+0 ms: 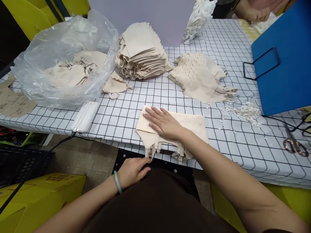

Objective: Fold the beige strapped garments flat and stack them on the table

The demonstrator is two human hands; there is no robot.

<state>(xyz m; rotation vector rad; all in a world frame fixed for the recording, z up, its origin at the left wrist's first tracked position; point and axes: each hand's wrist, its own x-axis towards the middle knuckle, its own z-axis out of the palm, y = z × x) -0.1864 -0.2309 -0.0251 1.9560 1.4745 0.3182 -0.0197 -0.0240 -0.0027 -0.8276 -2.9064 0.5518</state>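
Note:
A beige garment [191, 124] with thin straps, which looks like a camisole, lies folded on the near edge of the table. My right hand [165, 124] rests flat on its left part, fingers spread. Below the table edge, my left hand [133, 170], wearing a green bangle [118, 182], has its fingertips at a hanging strap [153, 152]. The fingers are bent around the strap's end, partly hidden from above. More straps bunch together at the garment's front edge.
Behind stand a stack of beige pieces [145, 53], a loose beige pile [201, 77] and a clear plastic bag [97, 35] of cloth. Scraps [247, 110], scissors [295, 147] and a blue panel [286, 68] are right; a white power strip [86, 116] is left. Another person's hand [259, 14] shows far right.

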